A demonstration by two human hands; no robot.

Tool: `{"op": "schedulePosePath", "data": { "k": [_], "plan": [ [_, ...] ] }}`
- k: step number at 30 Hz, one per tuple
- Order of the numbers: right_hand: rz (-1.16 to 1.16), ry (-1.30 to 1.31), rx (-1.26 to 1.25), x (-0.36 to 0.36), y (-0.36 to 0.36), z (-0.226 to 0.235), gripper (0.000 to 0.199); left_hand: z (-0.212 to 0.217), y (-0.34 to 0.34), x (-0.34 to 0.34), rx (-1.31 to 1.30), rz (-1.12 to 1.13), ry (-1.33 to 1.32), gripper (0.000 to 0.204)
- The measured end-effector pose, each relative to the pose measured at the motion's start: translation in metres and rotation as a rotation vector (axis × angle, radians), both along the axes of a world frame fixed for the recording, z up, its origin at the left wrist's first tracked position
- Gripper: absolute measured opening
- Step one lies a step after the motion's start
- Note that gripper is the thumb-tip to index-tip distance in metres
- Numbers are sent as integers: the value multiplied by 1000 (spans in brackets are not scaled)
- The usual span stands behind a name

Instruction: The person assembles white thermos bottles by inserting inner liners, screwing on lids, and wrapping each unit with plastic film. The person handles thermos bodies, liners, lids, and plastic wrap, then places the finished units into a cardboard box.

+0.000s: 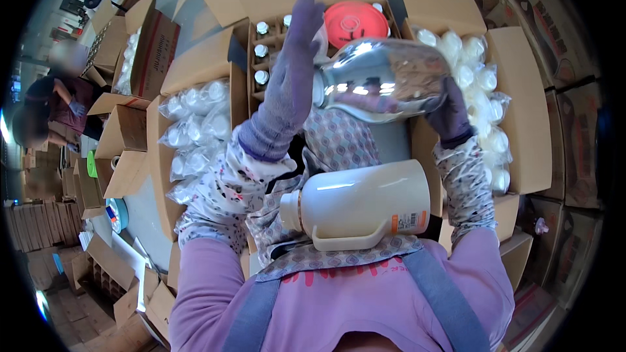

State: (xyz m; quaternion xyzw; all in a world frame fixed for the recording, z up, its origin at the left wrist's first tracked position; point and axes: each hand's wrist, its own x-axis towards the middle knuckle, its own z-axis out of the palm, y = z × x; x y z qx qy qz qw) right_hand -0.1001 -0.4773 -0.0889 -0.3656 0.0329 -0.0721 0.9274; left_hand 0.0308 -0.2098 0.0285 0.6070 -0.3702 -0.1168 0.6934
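A silvery mirrored glass flask liner lies sideways in the air in front of me. My right hand, in a purple glove, is closed around its broad rounded end. My left hand, gloved too, is raised by the narrow neck with its fingers stretched out. Whether its palm touches the mouth I cannot tell. Across my lap rests a cream vacuum jug on its side, handle towards me, with an orange and white label near its base. Behind the liner, a red round lid-like disc sits on the divided carton.
A divided carton of silver-topped liners stands ahead. On the left is a carton with plastic-wrapped white parts; on the right, another carton holds wrapped pale parts. Stacked brown boxes line the right side. A co-worker is at far left.
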Motion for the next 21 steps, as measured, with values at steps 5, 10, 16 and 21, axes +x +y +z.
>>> {"op": "schedulePosePath", "data": {
  "k": [5,10,16,21],
  "plan": [
    [-41,-76,11,-69,-57,-13,63,-4,-14,-29,68,-195,-259,59],
    [-232,127,-33,-217,-94,-11,65,4,79,-19,361,-619,-168,60],
    [-257,441,-286,-243,-11,-7,66,-20,128,-84,681,-612,-454,83],
    [262,449,-579,-162,71,19,63,-55,111,-75,559,-533,-406,86]
  ]
}}
